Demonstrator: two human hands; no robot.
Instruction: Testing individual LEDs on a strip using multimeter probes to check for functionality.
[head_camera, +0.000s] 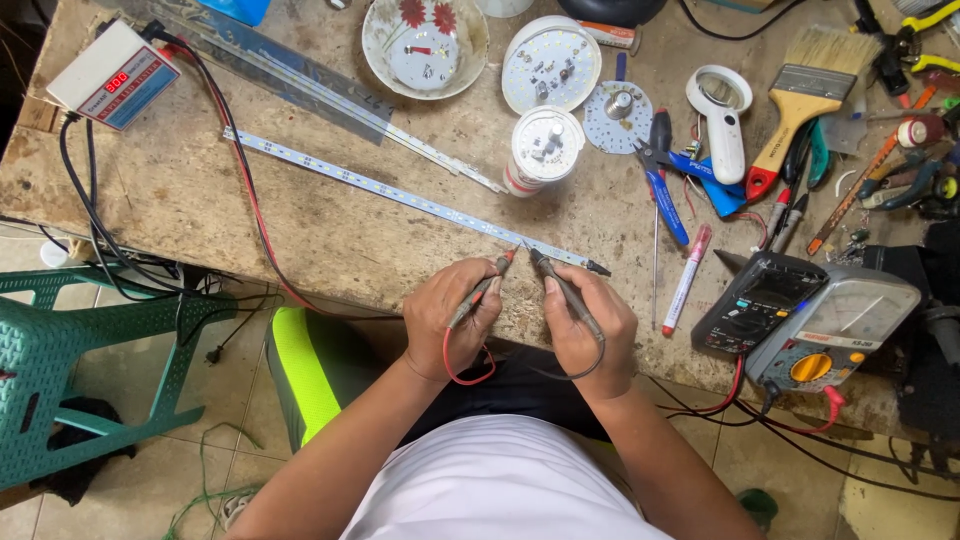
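Right now both hands sit at the centre of the frame, low on the bench edge. The left hand (447, 312) is closed around the red probe (483, 290), and the right hand (592, 335) is closed around the black probe (566, 288); each is held like a pen. Both probe tips come together on the near end of the long light strip (400, 195), which runs from the upper left of the bench (200, 190) down to the centre. Whether the tips actually touch the strip's contacts is too fine to tell.

As a judgement, the testing is under way at this end of the strip only: the rest of its length, toward the upper left, has no probe on it.

Further out, two meters (800, 320) lie at the lower right with red and black leads trailing off the bench. A small power box with a red display (113, 75) sits at the upper left. Opened lamp bulbs (545, 150), a brush (805, 95), a magnifier (722, 115), blue-handled pliers (662, 185) and a red pen (686, 280) crowd the upper right.
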